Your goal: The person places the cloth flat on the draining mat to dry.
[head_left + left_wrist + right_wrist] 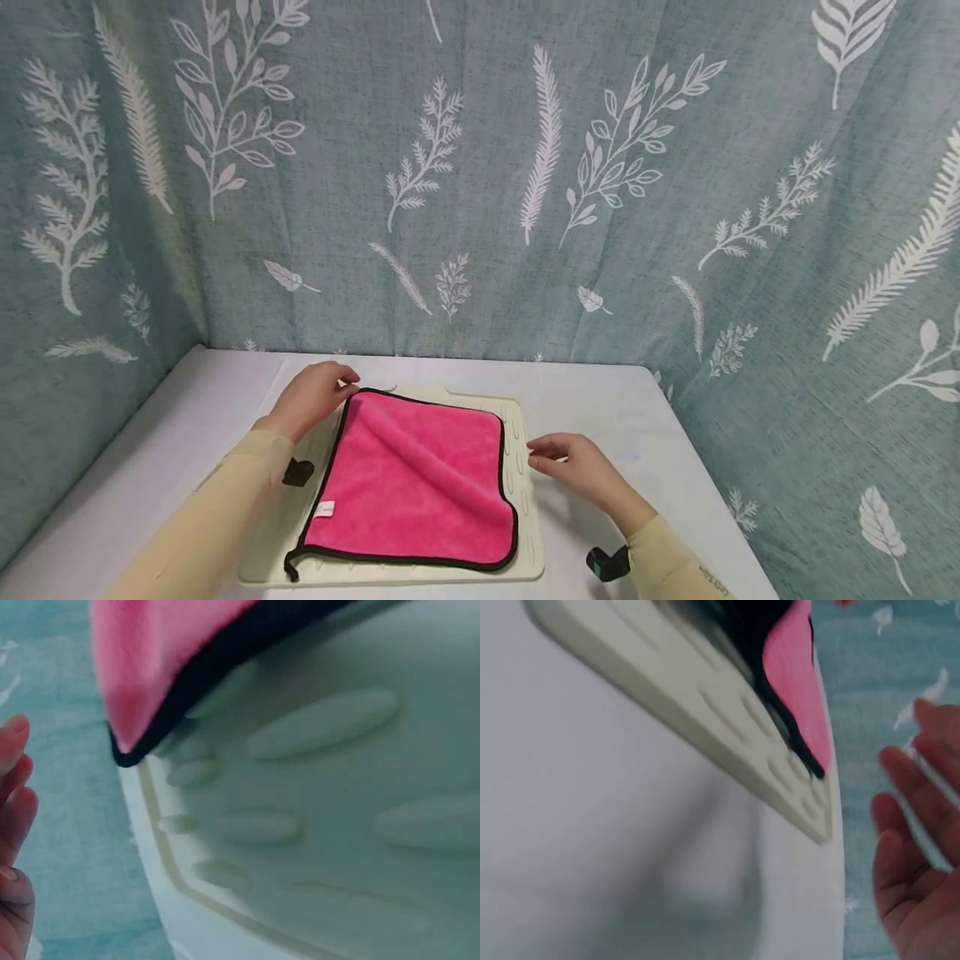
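Observation:
A pink cloth [420, 483] with black edging lies over a cream ribbed mat [529, 517], a soft diagonal fold running across it. Its white tag [324, 508] shows at the left edge, and the lower left corner is twisted. My left hand [318, 396] is beside the cloth's far left corner; in the left wrist view, its loosely bent fingers [16, 802] are apart from that pink corner [131, 712]. Over by the mat's right edge is my right hand [573, 462], its fingers [907, 784] relaxed and holding nothing in the right wrist view.
The mat rests on a white table [600, 400]. Blue-green curtains [480, 167] with white leaf prints stand behind and at both sides. A black device sits by each wrist, the left one [298, 472] overlapping the mat in the head view.

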{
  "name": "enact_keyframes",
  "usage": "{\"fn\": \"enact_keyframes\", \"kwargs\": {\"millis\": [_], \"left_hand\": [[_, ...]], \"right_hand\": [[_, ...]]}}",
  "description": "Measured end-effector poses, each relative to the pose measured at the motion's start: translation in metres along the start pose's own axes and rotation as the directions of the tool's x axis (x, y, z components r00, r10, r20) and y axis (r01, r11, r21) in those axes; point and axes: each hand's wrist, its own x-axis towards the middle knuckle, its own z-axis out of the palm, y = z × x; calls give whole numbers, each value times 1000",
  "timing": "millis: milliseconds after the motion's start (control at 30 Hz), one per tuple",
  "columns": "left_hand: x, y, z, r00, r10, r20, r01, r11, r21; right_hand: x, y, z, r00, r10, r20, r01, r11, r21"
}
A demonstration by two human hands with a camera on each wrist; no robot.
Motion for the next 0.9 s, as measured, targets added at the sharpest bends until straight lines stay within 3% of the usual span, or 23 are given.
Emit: {"fn": "enact_keyframes", "kwargs": {"millis": [300, 700, 900], "left_hand": [[-30, 19, -6, 999, 0, -41, -3, 997, -76], [-90, 33, -12, 995, -38, -94, 27, 993, -111], [-113, 43, -15, 993, -85, -77, 76, 991, -110]], "right_hand": [[40, 11, -18, 995, -82, -51, 80, 996, -26], [75, 22, -5, 994, -110, 26, 110, 994, -17], [90, 21, -1, 996, -89, 33, 91, 993, -77]]}}
